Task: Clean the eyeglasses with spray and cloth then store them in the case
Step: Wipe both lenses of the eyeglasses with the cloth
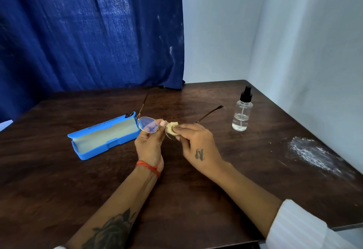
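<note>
Background was a dark brown wooden table (196, 199) with a smeared white powdery patch (310, 153) near its right edge. A deep blue fabric curtain (88, 32) hung behind the left side, with a plain pale wall (275, 22) on the right.

Bright blue case (104, 135), gold-rimmed eyeglasses (149, 124), cream cloth (172, 126)

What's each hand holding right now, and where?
Left hand pinches the eyeglasses at the bridge; right hand presses the cloth on the other lens.
</note>
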`<state>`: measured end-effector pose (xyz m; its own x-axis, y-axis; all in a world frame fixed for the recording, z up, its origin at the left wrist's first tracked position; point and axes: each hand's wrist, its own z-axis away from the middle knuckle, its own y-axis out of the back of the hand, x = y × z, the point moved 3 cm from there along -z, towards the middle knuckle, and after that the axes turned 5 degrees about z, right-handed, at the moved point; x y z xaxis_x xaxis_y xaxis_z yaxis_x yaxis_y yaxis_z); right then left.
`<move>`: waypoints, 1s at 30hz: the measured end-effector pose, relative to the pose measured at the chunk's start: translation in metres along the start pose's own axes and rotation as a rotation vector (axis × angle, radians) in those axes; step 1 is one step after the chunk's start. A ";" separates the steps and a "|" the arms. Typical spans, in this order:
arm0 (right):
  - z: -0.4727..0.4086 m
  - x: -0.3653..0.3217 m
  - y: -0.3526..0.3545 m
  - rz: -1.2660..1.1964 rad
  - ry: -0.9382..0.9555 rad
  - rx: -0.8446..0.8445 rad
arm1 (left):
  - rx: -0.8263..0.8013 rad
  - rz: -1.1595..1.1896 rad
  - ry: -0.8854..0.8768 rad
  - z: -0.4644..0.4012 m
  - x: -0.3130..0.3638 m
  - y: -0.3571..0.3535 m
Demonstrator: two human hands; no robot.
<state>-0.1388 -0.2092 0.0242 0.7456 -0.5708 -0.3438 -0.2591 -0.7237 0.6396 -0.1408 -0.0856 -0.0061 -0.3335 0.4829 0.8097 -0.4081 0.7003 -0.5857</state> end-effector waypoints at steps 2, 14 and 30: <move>0.001 0.003 0.002 -0.102 0.011 -0.014 | 0.008 0.016 0.015 0.000 0.000 0.000; -0.002 0.019 0.016 0.096 0.104 0.037 | -0.014 0.021 0.170 -0.003 0.007 -0.001; -0.008 0.038 0.021 -0.510 -0.479 0.089 | 0.012 -0.081 0.337 -0.005 0.009 0.002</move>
<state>-0.1107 -0.2435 0.0304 0.4408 -0.2447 -0.8636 -0.0134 -0.9638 0.2662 -0.1403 -0.0772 -0.0003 -0.0011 0.5734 0.8192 -0.4323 0.7385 -0.5175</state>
